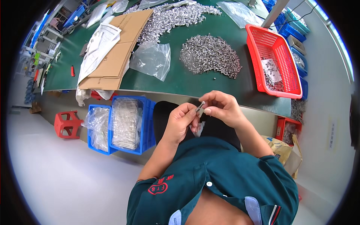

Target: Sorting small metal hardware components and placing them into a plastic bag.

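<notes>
My left hand [179, 123] and my right hand [224, 107] meet over my lap, just in front of the table edge. Between their fingertips is a slim silver metal piece [201, 106] with a rounded end; its exact kind is too small to make out. The left thumb and fingers are closed on its lower part. At its upper end, the right thumb and forefinger pinch it. Below the fingers shows a small whitish scrap with red marks [200, 129], partly hidden. Nearest on the green table [176, 83] lies a pile of small shiny metal parts [210, 55].
A red plastic basket [258, 71] with small parts stands at the table's right. Flattened cardboard [108, 67], papers [96, 50] and a clear plastic bag [152, 60] lie left. Beyond is a larger metal pile [168, 18]. Blue crates [147, 125] and a red stool [67, 123] stand lower left.
</notes>
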`<state>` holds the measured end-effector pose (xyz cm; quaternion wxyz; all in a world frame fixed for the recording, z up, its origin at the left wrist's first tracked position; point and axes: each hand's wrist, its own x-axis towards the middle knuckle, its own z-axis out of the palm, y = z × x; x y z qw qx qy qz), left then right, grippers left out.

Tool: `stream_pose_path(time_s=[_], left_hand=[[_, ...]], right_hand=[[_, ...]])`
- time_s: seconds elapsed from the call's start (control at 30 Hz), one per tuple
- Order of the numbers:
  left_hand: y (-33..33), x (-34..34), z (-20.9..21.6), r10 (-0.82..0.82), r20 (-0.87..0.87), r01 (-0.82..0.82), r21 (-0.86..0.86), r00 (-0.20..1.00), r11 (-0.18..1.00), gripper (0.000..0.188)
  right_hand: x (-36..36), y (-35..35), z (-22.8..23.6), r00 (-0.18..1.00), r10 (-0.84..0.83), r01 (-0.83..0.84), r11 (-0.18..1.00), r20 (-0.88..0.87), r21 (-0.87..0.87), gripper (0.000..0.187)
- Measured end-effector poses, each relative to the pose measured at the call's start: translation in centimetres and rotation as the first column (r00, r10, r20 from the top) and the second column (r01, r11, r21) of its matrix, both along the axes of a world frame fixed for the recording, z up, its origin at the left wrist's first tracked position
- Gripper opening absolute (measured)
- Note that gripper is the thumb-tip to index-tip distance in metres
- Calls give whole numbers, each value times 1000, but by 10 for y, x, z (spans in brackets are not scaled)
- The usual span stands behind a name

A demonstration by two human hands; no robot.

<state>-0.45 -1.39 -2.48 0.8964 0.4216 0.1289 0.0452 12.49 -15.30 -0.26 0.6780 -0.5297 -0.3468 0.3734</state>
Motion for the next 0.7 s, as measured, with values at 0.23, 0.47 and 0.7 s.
stream_pose_path(time_s=[0.23, 0.47, 0.7], left_hand=[[-3, -3, 0, 6, -9, -5, 115, 1000, 993, 14], [-7, -3, 2, 34, -26, -28, 207, 999, 978, 14], [-6, -6, 3, 75, -54, -47, 401, 996, 915, 14]], right_hand=[[-2, 1, 9, 995, -42, 45, 998, 95, -31, 11], [-6, -2, 12, 976, -95, 112, 991, 196, -79, 7], [-5, -6, 16, 975, -90, 115, 987, 203, -115, 5]])
